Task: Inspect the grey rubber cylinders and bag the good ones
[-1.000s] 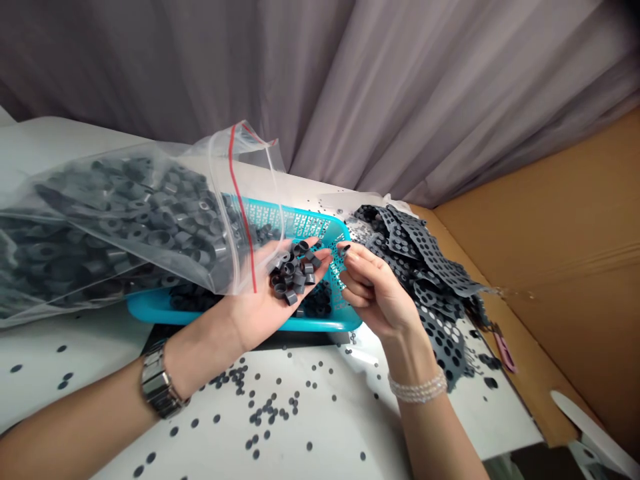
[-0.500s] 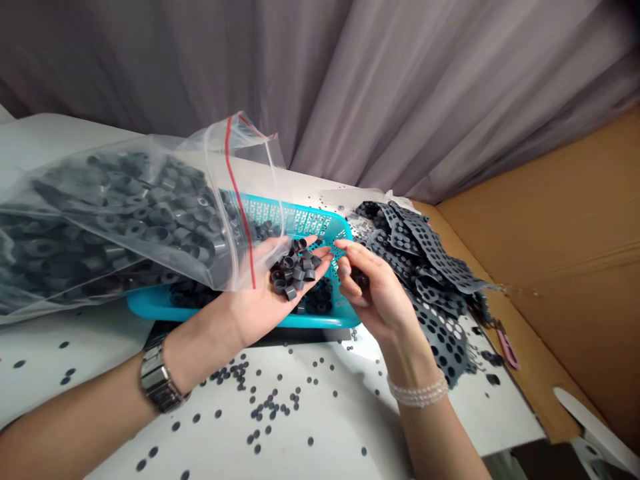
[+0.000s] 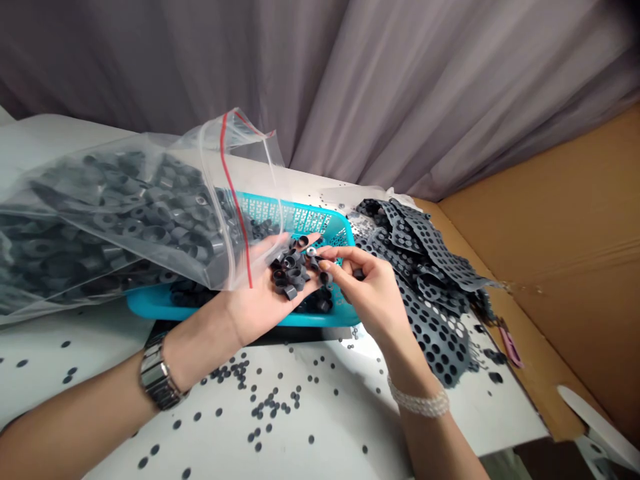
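Observation:
My left hand [image 3: 255, 293] lies palm up over the blue plastic basket [image 3: 150, 307], cradling a heap of small dark grey plastic caps [image 3: 290, 270]. At its fingertips my right hand [image 3: 373, 287] is closed in a pinch around a dark cap [image 3: 325, 277]. Another dark piece shows in the curl of the right fingers. A clear zip bag [image 3: 160, 227] full of the same grey caps lies across the left side of the basket, its red-striped mouth covering part of my left palm. More dark caps sit inside the basket.
Perforated dark grey sheets [image 3: 435, 260] are piled right of the basket. Small dark discs [image 3: 273, 403] are scattered over the white table [image 3: 220, 453]. A pink-handled tool [image 3: 510, 347] lies by the cardboard [image 3: 565, 253] at right. A grey curtain [image 3: 320, 87] hangs behind.
My right hand has moved left and slightly down, its fingertips now at the heap in my left hand. A light-topped piece shows by those fingertips. The left hand stays nearly in place.

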`<action>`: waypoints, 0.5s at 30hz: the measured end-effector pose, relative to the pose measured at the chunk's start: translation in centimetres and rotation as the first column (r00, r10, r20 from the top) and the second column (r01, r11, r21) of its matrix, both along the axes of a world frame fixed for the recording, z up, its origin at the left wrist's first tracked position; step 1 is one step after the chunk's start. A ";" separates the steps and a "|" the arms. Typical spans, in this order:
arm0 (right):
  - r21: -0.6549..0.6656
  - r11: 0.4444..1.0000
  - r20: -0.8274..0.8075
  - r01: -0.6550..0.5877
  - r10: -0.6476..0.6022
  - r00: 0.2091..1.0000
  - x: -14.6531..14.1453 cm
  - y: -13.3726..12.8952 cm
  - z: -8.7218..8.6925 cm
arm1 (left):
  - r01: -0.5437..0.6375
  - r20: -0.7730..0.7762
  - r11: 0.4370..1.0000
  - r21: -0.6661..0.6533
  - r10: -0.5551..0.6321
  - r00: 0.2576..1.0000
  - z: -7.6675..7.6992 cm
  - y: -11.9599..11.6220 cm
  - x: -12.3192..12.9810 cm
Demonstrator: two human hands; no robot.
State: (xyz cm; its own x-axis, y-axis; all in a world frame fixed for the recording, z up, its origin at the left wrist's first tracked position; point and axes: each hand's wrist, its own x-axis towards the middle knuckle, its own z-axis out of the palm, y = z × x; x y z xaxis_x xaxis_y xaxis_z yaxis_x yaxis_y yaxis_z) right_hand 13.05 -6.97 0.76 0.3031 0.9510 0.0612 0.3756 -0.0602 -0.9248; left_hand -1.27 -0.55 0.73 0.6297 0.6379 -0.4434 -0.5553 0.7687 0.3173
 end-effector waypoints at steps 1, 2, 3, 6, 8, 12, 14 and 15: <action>0.013 1.000 -0.001 0.017 -0.017 1.000 0.0 0.0 -0.1 | 0.009 0.018 1.000 -0.010 -0.009 1.000 0.0 0.0 0.0; 0.037 0.999 0.014 0.038 -0.039 0.999 0.1 0.0 -0.1 | 0.008 0.037 1.000 -0.023 -0.007 0.999 0.0 0.0 0.1; 0.068 0.996 0.040 0.057 -0.060 0.997 0.1 0.0 -0.2 | 0.000 0.055 0.999 -0.039 0.003 0.998 0.0 0.0 0.1; 0.158 0.984 0.113 0.080 -0.098 0.989 0.1 0.0 -0.6 | -0.037 0.098 0.996 -0.082 0.045 0.994 0.0 -0.1 0.3; 0.190 0.977 0.133 0.092 -0.119 0.984 0.1 0.1 -0.8 | -0.056 0.102 0.993 -0.104 0.066 0.993 0.0 -0.2 0.4; 0.188 0.979 0.148 0.083 -0.112 0.983 0.4 0.2 -0.8 | -0.084 0.075 0.990 -0.114 0.093 0.993 -0.1 -0.1 0.4; 0.146 0.989 0.129 0.028 -0.047 0.990 0.6 0.1 -0.6 | -0.070 0.072 0.992 -0.103 0.077 0.994 -0.2 -0.1 0.4; 0.127 0.992 0.117 0.001 -0.016 0.993 0.7 0.1 -0.4 | -0.061 0.076 0.993 -0.097 0.069 0.995 -0.2 0.0 0.4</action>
